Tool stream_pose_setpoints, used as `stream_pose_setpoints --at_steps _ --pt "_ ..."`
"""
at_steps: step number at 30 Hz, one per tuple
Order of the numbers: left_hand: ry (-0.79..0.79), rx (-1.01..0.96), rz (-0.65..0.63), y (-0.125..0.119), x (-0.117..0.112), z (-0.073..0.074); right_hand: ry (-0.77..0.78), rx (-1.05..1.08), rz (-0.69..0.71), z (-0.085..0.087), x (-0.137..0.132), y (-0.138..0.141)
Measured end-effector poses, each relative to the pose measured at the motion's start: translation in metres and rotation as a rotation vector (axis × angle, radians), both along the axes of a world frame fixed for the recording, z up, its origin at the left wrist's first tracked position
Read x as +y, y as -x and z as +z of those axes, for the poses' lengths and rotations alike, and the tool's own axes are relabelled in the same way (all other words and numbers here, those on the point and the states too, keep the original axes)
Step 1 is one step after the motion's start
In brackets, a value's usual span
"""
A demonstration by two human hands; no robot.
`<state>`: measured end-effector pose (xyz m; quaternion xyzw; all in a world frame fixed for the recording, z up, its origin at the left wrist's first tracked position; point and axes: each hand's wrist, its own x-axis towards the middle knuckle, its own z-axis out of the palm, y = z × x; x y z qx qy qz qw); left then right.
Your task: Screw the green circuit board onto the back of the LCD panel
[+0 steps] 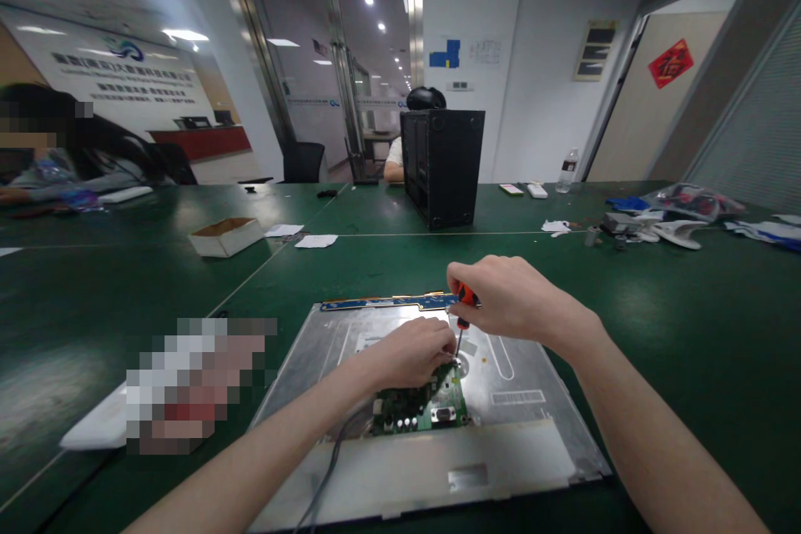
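Note:
A screwdriver (464, 297) with an orange and black handle stands nearly upright in my right hand (510, 296), whose fingers are wrapped round the grip. Its tip reaches down to the far right corner of a green circuit board (419, 410). My left hand (418, 350) is bent over that board, fingertips together close to the screwdriver tip; whatever they pinch is hidden. Under the board lies a silvery metal display panel (526, 425), with a narrow blue circuit strip (381, 304) along its far edge. A dark cable (333, 459) runs from the board toward me.
Beyond the panel stands a black computer case (450, 167), with a person partly behind it. An open cardboard box (226, 237) and papers (316, 241) lie left of it. Small metal parts (621, 224) and bags are at the right. Another person sits far left.

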<state>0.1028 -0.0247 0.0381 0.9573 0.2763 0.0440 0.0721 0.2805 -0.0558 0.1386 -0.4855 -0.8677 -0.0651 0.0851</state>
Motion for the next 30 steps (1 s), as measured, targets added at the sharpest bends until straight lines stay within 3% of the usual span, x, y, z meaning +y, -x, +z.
stream_pose_setpoints --at_steps 8,14,18,25,30 --pt "-0.031 -0.053 0.188 0.026 0.025 0.022 0.012 0.018 -0.023 0.004 -0.001 -0.003" --pt "0.133 0.143 0.338 0.055 0.037 0.031 0.018 0.045 -0.052 0.007 -0.002 -0.008" --pt "0.172 0.113 0.362 0.068 0.031 0.023 0.033 0.074 -0.045 0.009 -0.002 -0.010" --pt "0.102 0.014 0.381 0.069 0.026 -0.005 0.032 0.100 -0.031 0.002 0.000 -0.016" --pt "0.105 -0.047 0.411 0.078 0.021 -0.004 0.084 0.338 -0.056 -0.013 -0.004 -0.033"
